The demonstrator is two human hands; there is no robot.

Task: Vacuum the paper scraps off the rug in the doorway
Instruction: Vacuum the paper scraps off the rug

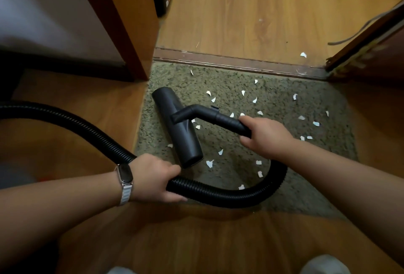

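A speckled green-grey rug lies in the doorway, strewn with several small white paper scraps. A black vacuum floor nozzle rests on the rug's left part, lying lengthwise away from me. Its bent black tube runs right into my right hand, which grips the tube's end. The black ribbed hose loops from there under my right arm and back left. My left hand, with a watch on the wrist, is closed around the hose near the nozzle's near end.
A wooden door frame stands at the left, a dark threshold strip crosses behind the rug, and a door edge is at the right. Wooden floor beyond the threshold holds a few scraps. The hose trails off to the left edge.
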